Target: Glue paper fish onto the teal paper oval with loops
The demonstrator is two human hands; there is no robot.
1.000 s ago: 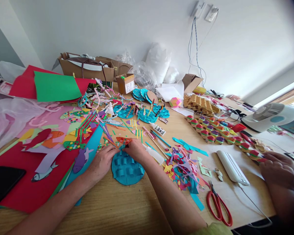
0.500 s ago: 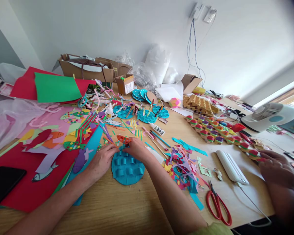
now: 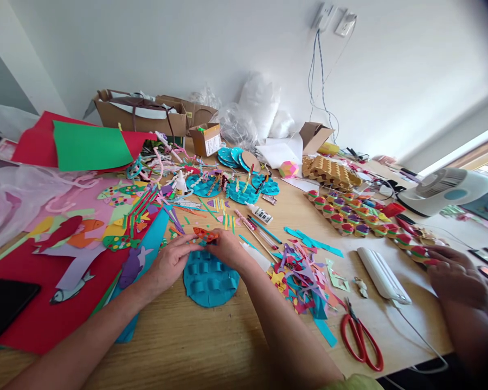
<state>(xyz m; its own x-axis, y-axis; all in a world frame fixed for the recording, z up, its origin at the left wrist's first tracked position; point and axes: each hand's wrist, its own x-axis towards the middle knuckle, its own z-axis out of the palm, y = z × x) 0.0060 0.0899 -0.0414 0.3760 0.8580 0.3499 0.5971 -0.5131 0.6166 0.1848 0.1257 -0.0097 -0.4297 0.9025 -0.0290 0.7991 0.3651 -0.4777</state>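
Observation:
An orange spotted paper fish (image 3: 203, 234) stands at the far edge of a round blue disc (image 3: 211, 284) covered in rows of curled blue paper loops. My right hand (image 3: 226, 249) is closed, its fingertips pinching the fish at its right end. From the left, my left hand (image 3: 174, 261) reaches in with fingers pressed together at the fish's lower left side; its fingertips are partly hidden. Loose paper scraps (image 3: 305, 276) lie to the right of the disc. Further left, several cut paper fish, such as a purple one (image 3: 130, 269), rest on coloured sheets.
Red scissors (image 3: 360, 336) and a white power strip (image 3: 384, 276) lie at right. A glue bottle (image 3: 261, 213) and pencils sit beyond the disc. Another person's hands (image 3: 457, 276) touch painted egg cartons (image 3: 353, 214) near a white fan (image 3: 447, 189). A black phone (image 3: 10, 306) lies left.
My left hand has shifted slightly up and right, closer to the fish. My right hand stays at the fish, nearly still. The whole view has moved slightly.

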